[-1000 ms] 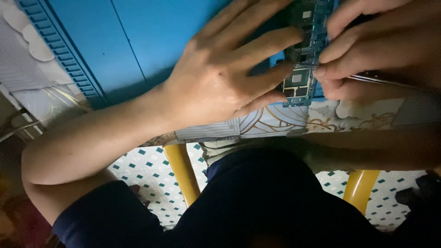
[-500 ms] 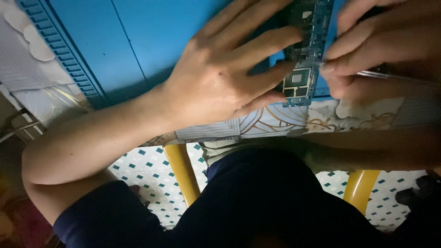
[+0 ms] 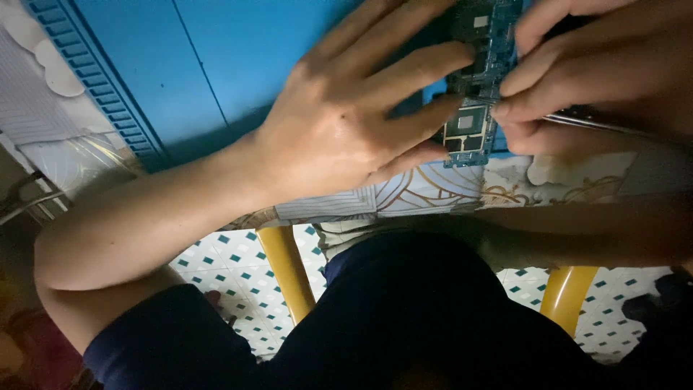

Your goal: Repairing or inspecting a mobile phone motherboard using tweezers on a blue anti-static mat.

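Left hand [image 3: 346, 123] is spread wide and flat on the blue mat [image 3: 216, 58], fingers fanned out, with the fingertips [image 3: 451, 54] pressing against the left edge of the circuit board [image 3: 476, 87]. The board is a narrow blue strip lying on the mat near its front edge, with a square chip [image 3: 468, 121] toward the lower end. Right hand [image 3: 599, 72] comes in from the other side, fingers curled tight and touching the board's right edge, pinching a thin metal tool [image 3: 606, 124] that looks like tweezers and runs off to the right. Under the mat there's a patterned tablecloth [image 3: 404, 195], then yellow table legs [image 3: 285, 271] over a tiled floor [image 3: 224, 263].
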